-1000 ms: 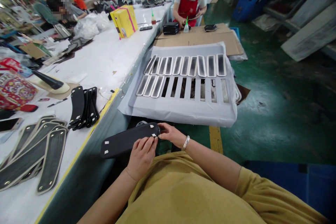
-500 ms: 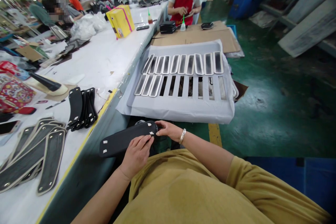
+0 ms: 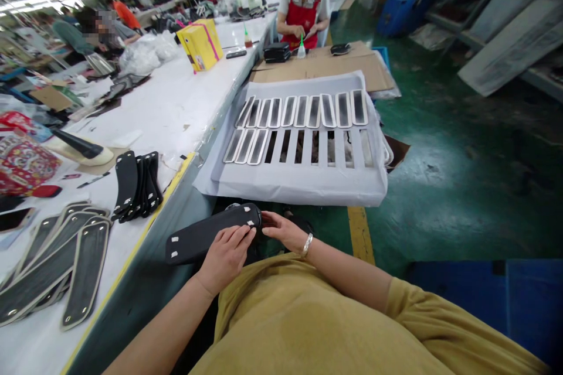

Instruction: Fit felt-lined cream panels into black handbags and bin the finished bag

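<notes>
A long black padded piece [image 3: 197,235] with small white tabs near its corners lies tilted in front of me, beside the table edge. Over its near right part my left hand [image 3: 226,255] is closed on the edge, fingertips by the right-hand tabs; its thumb is mostly hidden. My right hand [image 3: 285,233], with a bracelet on the wrist, is at the piece's right end. Its thumb and fingers are apart, and the fingertips are partly hidden behind that end. What supports the piece from below is hidden.
Left on the white table [image 3: 162,105] are black strips [image 3: 127,181] and light-edged strips [image 3: 88,269]. Ahead, a slotted white rack [image 3: 290,184] carries rows of pale-rimmed dark pieces [image 3: 314,111]. A person in a red apron [image 3: 303,6] works beyond a cardboard sheet [image 3: 316,67].
My right thumb and fingers have parted and drawn slightly back from the piece's right end. My left hand stays on the piece. The view has shifted slightly.
</notes>
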Motion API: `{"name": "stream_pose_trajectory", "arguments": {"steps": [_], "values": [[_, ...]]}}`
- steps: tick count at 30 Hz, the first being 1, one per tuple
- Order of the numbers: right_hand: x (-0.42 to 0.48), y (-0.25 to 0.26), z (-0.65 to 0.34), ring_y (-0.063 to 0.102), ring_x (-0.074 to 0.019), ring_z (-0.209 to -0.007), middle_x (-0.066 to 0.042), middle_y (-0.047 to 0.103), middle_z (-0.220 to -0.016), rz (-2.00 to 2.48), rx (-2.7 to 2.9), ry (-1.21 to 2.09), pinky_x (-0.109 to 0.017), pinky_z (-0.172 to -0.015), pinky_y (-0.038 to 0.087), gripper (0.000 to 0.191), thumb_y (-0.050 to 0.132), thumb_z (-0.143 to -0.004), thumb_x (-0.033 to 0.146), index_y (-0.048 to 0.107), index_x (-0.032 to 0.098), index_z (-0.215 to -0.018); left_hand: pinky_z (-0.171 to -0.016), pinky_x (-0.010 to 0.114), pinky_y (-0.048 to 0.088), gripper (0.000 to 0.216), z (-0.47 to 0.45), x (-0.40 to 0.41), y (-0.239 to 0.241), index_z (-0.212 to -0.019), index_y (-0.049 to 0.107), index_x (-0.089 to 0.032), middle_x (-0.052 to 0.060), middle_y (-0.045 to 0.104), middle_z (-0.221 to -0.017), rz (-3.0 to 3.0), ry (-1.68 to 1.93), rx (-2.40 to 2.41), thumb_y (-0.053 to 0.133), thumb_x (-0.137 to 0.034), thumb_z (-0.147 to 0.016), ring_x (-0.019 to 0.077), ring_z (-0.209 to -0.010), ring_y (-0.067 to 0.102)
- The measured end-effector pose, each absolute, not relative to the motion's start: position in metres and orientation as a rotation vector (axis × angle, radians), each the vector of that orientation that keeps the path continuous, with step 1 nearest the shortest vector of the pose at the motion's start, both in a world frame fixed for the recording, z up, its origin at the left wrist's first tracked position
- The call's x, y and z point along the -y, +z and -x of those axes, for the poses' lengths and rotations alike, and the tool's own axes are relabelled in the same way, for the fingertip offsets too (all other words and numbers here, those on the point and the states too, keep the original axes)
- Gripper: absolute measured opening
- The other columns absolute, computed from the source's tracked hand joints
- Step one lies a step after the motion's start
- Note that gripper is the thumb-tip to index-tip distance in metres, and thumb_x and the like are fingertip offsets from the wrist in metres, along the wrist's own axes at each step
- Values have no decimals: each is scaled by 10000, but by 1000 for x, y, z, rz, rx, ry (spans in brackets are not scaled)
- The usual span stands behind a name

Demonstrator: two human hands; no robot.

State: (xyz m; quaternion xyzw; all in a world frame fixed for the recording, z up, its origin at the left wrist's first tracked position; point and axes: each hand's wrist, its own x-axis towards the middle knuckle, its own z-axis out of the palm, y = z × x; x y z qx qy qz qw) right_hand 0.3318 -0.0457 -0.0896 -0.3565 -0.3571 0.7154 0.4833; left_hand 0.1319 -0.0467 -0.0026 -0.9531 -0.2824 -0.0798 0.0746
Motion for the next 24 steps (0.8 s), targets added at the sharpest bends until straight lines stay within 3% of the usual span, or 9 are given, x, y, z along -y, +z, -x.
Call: {"name": "stream_pose_trajectory", "arguments": {"steps": [12,18,24], "values": [[52,-76,-315,569,-217,-1086,-76,627,-1132,1005,938,1566,-397,-998,406,454,671,-684,318,540,183,-1096,-897,395,392,386,-131,51,-13,-1215,547,-154,99,607,-1151,2851,-420,909,511,-141,-831,239,-1039,509],[48,-61,-309,598,-203,-1003,-59,648,-1050,1190,967,1478,-370,-935,452,341,596,-692,216,561,173,-1028,-886,393,383,435,-137,50,-19,-1265,510,-154,100,611,-1124,2832,-491,1003,510,-127,-831,238,-1019,508],[41,-49,-315,607,-206,-953,-65,649,-1000,1319,1001,1526,-373,-906,462,348,545,-655,144,546,160,-1003,-841,370,388,361,-145,48,-14,-1198,568,-181,87,615,-1067,2855,-587,1136,519,-148,-842,226,-977,507]]}}
